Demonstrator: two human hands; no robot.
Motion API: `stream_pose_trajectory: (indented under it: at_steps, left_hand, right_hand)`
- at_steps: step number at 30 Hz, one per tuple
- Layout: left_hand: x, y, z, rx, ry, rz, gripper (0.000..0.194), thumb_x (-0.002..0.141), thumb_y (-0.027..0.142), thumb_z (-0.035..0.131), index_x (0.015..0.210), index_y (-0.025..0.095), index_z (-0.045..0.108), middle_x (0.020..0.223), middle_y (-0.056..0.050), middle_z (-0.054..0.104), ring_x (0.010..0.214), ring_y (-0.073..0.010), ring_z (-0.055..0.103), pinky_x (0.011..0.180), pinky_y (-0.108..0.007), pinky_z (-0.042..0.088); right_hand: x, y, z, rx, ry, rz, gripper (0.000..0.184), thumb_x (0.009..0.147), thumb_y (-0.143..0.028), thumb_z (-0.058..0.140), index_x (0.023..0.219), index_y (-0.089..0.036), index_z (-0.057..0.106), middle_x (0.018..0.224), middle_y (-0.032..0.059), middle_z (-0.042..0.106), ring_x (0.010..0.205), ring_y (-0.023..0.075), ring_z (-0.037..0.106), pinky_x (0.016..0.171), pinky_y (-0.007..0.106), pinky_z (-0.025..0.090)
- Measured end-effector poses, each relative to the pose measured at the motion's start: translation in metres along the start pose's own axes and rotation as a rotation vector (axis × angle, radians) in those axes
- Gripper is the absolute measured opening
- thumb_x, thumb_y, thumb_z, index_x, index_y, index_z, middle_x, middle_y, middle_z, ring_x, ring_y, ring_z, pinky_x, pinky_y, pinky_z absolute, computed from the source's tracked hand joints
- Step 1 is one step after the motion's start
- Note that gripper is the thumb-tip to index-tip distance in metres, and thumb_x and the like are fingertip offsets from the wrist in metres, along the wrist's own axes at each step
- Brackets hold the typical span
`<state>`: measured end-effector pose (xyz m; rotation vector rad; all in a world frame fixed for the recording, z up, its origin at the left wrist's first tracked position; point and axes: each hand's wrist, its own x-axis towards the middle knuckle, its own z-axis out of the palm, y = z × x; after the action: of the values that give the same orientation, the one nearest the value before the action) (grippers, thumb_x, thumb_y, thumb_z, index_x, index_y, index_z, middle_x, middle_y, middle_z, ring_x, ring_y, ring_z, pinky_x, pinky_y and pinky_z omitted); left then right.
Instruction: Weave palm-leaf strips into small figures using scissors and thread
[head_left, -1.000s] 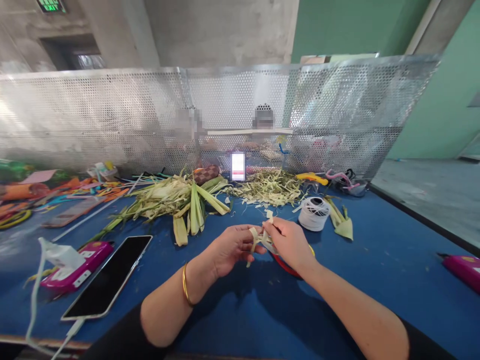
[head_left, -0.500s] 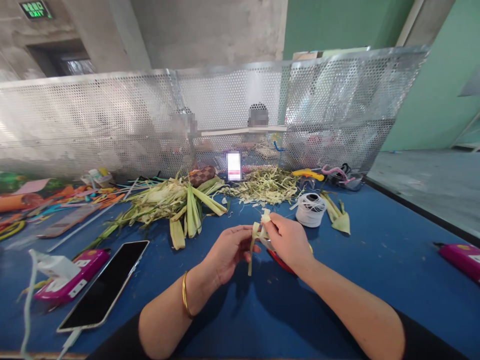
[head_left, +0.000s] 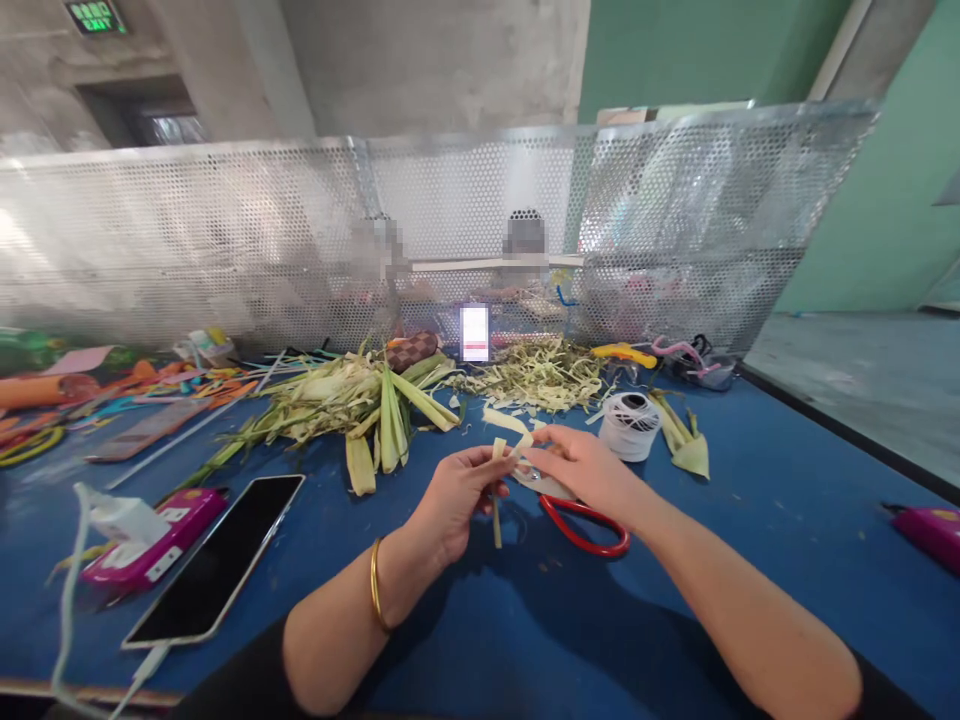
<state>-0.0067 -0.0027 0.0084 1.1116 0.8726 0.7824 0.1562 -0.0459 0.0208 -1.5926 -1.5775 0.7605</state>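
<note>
"Metal at the back, surely?"

"Yes, a perforated screen [head_left: 225, 230], standing behind a blue tabletop [head_left: 757, 500]. Then a husk heap [head_left: 322, 400], left of centre."

"And the hands?"

"Nearly together. The left hand [head_left: 454, 500] is drawn into a narrow pinch; the right hand [head_left: 581, 465] has thumb and forefinger close, reaching toward it."

"Smaller things?"

"White thread spool [head_left: 630, 440] just beyond the right hand; red-handled scissors [head_left: 551, 510] on the table, partly hidden by that hand."

"Smallest?"

"Pale husk strip [head_left: 497, 520], between the hands — left thumb and fingertips hold it, one end hanging below. Right fingertips meet its curling part — whether they grip, I cannot tell."
</note>
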Motion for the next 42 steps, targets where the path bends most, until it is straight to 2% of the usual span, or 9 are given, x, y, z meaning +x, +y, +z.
stream_pose_trajectory:
  at_steps: [4,9,13,15,20,25,29,36,42]
  left_hand:
    - [0.006,0.002,-0.006,-0.05,0.065,-0.011,0.028,0.059,0.031,0.08,0.078,0.013,0.071,0.068,-0.001,0.064,0.054,-0.0056,0.052,0.046,-0.017,0.028]
    - [0.007,0.002,-0.005,-0.14,0.068,0.013,0.02,0.06,0.024,0.08,0.071,0.012,0.068,0.064,0.0,0.063,0.054,-0.0066,0.055,0.054,-0.018,0.039]
    - [0.006,0.001,-0.002,-0.225,0.044,-0.016,0.022,0.059,0.023,0.08,0.073,0.013,0.067,0.064,0.001,0.062,0.055,-0.0089,0.057,0.06,-0.023,0.047]
    - [0.005,0.001,-0.001,-0.214,0.031,0.004,0.022,0.06,0.025,0.08,0.073,0.013,0.067,0.063,0.0,0.062,0.056,-0.0102,0.058,0.06,-0.024,0.049]
    - [0.0,0.0,0.004,-0.101,-0.017,0.045,0.017,0.063,0.024,0.077,0.075,0.012,0.07,0.065,0.0,0.063,0.057,-0.0098,0.058,0.059,-0.022,0.048]
    - [-0.004,-0.002,0.008,0.027,-0.164,0.053,0.017,0.064,0.027,0.077,0.066,0.012,0.069,0.058,0.001,0.061,0.049,-0.0072,0.051,0.053,-0.02,0.042]
    - [-0.005,0.001,0.007,-0.003,-0.213,-0.014,0.017,0.067,0.028,0.077,0.074,0.013,0.071,0.061,-0.001,0.065,0.052,-0.0092,0.056,0.057,-0.022,0.045]
    - [0.008,0.003,-0.003,-0.229,-0.092,-0.125,0.018,0.069,0.021,0.076,0.084,0.013,0.07,0.071,-0.003,0.067,0.06,-0.0114,0.062,0.066,-0.025,0.053]
    - [0.011,0.001,-0.004,-0.206,0.029,0.01,0.016,0.065,0.018,0.078,0.076,0.011,0.069,0.065,-0.002,0.064,0.053,-0.0084,0.057,0.054,-0.02,0.047]
  right_hand:
    - [-0.003,-0.003,-0.02,0.145,-0.082,-0.108,0.038,0.079,-0.031,0.059,0.116,-0.021,0.06,0.058,-0.0052,0.053,0.052,0.012,0.049,0.047,0.023,0.039]
    - [-0.009,-0.003,-0.033,0.111,-0.198,-0.175,0.018,0.08,-0.033,0.059,0.087,-0.023,0.073,0.079,0.0024,0.068,0.068,0.0149,0.059,0.059,0.025,0.047]
    - [-0.012,-0.002,-0.033,0.106,-0.415,-0.105,0.024,0.081,-0.041,0.059,0.089,-0.023,0.074,0.073,0.0029,0.068,0.061,0.0155,0.06,0.055,0.026,0.046]
    - [-0.009,-0.001,-0.03,0.084,-0.375,-0.095,0.028,0.083,-0.044,0.056,0.092,-0.022,0.072,0.061,0.0005,0.063,0.054,0.0145,0.057,0.054,0.027,0.046]
    - [0.001,0.005,-0.011,-0.019,0.102,-0.187,0.024,0.077,-0.041,0.063,0.089,-0.02,0.064,0.069,-0.0004,0.058,0.063,0.0148,0.054,0.06,0.028,0.045]
    - [0.0,0.006,0.007,-0.028,0.127,-0.286,0.018,0.075,-0.037,0.065,0.071,-0.02,0.06,0.068,-0.0008,0.054,0.06,0.0131,0.048,0.057,0.026,0.043]
    - [0.004,0.011,0.008,0.393,0.215,-0.005,0.033,0.075,-0.051,0.062,0.067,-0.019,0.058,0.057,-0.0024,0.051,0.047,0.0109,0.045,0.043,0.024,0.039]
    - [0.011,0.016,-0.001,0.396,-0.013,0.389,0.048,0.076,-0.064,0.057,0.069,-0.017,0.06,0.049,-0.0004,0.056,0.036,0.0116,0.051,0.034,0.022,0.034]
    - [-0.001,0.004,0.007,0.449,-0.148,0.087,0.032,0.068,-0.044,0.074,0.08,-0.016,0.064,0.069,0.0,0.066,0.065,0.0135,0.061,0.063,0.026,0.048]
